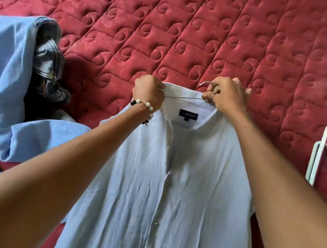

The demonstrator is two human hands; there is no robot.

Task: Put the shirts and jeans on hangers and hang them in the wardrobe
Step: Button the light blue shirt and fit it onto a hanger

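The left hand (149,90) pinches the collar of the pale shirt (172,186). The right hand (228,96) curls its fingers around the neck of a metal hanger (186,98), which lies inside the collar. The shirt lies flat on a red quilted bedspread (209,37). On the left lie one blue shirt (6,65) and dark jeans (49,66). At the right edge lie white plastic hangers (326,154); I cannot count them exactly.

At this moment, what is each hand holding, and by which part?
The left hand pinches the pale shirt at its collar edge. The right hand grips the metal hanger near its hook, at the collar's other side.
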